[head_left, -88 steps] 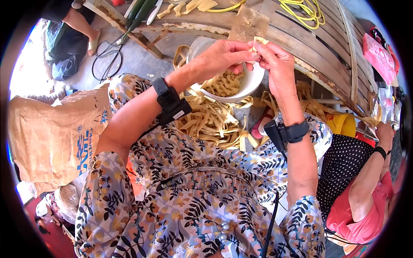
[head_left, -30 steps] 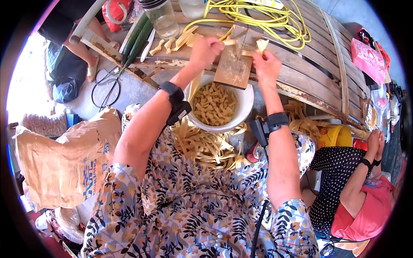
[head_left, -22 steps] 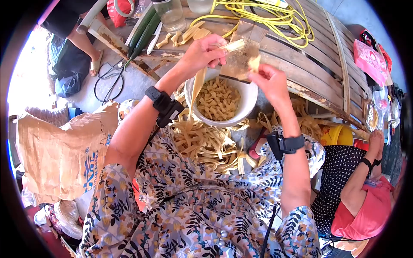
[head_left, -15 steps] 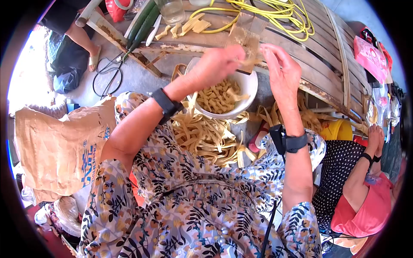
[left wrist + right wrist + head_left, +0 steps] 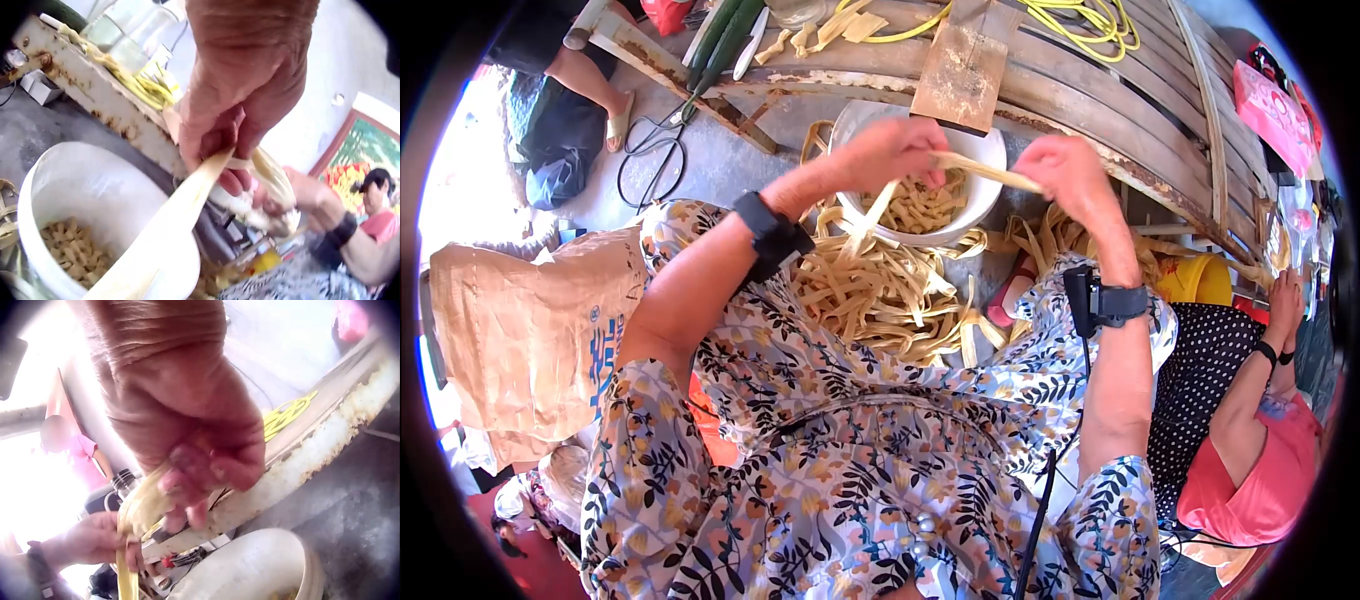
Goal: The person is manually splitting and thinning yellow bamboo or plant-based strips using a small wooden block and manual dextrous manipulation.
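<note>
My left hand point(image 5: 890, 158) pinches a long, flat, pale yellow strip point(image 5: 990, 172) above the white bucket. One stretch of the strip runs taut to my right hand point(image 5: 1068, 178), whose curled fingers grip its end. From the left hand its tail point(image 5: 181, 206) hangs down past the bucket wall in the left wrist view. In the right wrist view the strip point(image 5: 128, 550) spans both hands. Short, twisted or knotted pieces point(image 5: 920, 207) of the same material lie in the white bucket point(image 5: 997, 165). A heap of loose strips point(image 5: 880, 295) lies on the floor beneath it.
A wooden board point(image 5: 962, 75) juts over the edge of the slatted bench point(image 5: 1090, 130). Cucumbers point(image 5: 725, 45), short strip pieces point(image 5: 850, 25) and yellow cord point(image 5: 1090, 20) lie on the bench. A brown paper sack point(image 5: 530, 330) stands left; another person point(image 5: 1250, 460) sits right.
A short piece that was in my right hand dropped into the bucket. Both hands have come back from the board toward me, and the strip is now stretched between them.
</note>
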Action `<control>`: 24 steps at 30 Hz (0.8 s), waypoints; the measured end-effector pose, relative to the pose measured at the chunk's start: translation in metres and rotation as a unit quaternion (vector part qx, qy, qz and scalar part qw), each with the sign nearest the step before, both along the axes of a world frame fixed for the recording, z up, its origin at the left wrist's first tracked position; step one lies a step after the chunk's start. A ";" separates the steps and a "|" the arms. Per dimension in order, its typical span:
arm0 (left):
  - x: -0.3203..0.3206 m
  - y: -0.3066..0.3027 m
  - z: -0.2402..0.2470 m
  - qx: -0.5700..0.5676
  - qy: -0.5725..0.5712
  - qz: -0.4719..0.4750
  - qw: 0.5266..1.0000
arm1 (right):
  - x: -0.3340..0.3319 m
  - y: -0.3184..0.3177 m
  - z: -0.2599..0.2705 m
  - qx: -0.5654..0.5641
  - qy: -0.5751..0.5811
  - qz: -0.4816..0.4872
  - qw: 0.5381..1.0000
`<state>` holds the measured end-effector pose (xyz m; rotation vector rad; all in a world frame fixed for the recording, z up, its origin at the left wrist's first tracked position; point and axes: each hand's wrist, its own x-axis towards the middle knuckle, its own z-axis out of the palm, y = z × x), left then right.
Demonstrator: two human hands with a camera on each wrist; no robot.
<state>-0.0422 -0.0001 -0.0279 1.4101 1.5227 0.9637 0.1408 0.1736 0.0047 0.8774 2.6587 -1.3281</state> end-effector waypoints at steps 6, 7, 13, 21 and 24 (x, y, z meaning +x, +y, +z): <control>0.000 -0.001 0.110 0.054 -0.275 -0.122 0.952 | 0.000 -0.046 0.073 -0.284 0.074 0.200 0.935; 0.004 0.000 0.120 0.054 -0.309 -0.149 0.938 | 0.003 -0.045 0.074 -0.374 0.154 0.219 0.888; 0.005 0.004 0.105 -0.015 -0.364 -0.071 0.928 | 0.004 -0.039 0.056 -0.418 0.144 0.198 0.875; 0.025 0.008 0.024 -0.061 -0.420 -0.012 0.906 | -0.019 -0.048 0.033 -0.359 0.214 0.023 0.908; 0.031 0.004 -0.001 -0.117 -0.617 -0.117 0.769 | -0.020 -0.059 0.024 -0.314 0.207 0.048 0.925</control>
